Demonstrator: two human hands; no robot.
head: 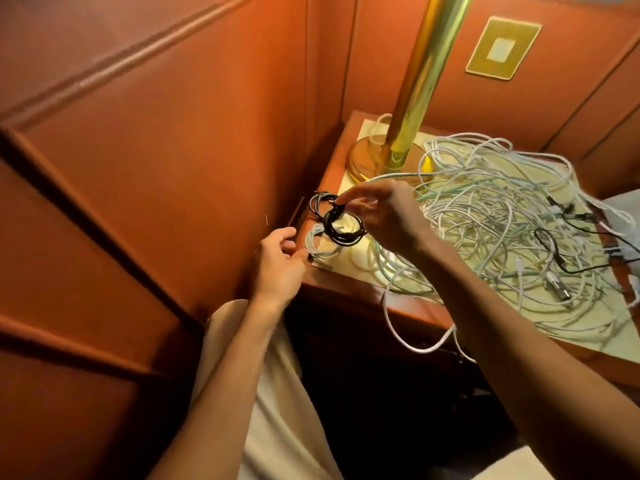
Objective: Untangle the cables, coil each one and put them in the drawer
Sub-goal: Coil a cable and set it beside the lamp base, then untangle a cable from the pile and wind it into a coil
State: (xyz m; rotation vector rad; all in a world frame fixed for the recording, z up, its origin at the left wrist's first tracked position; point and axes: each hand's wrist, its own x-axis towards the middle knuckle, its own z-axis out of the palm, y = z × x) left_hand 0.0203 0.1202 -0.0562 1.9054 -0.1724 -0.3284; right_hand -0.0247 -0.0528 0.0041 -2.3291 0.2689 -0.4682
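Note:
A black cable wound into a small coil [341,228] hangs over the left end of the nightstand top [349,284]. My right hand [382,216] pinches the coil's upper end between thumb and forefinger. My left hand [282,263] hovers at the nightstand's left corner, fingers curled, holding nothing I can make out. A coiled white cable [317,242] and a coiled dark cable [320,200] lie just behind the black coil. A big tangle of white cables [502,216], with a few thin black ones [550,247], covers the right of the top. One white loop [420,344] droops over the front edge. No drawer is visible.
A brass lamp pole [420,81] on a round base [367,159] stands at the back of the nightstand. Padded orange wall panels close in the left and back. A gold wall plate [502,48] is at the upper right. My light trouser leg [273,393] is below.

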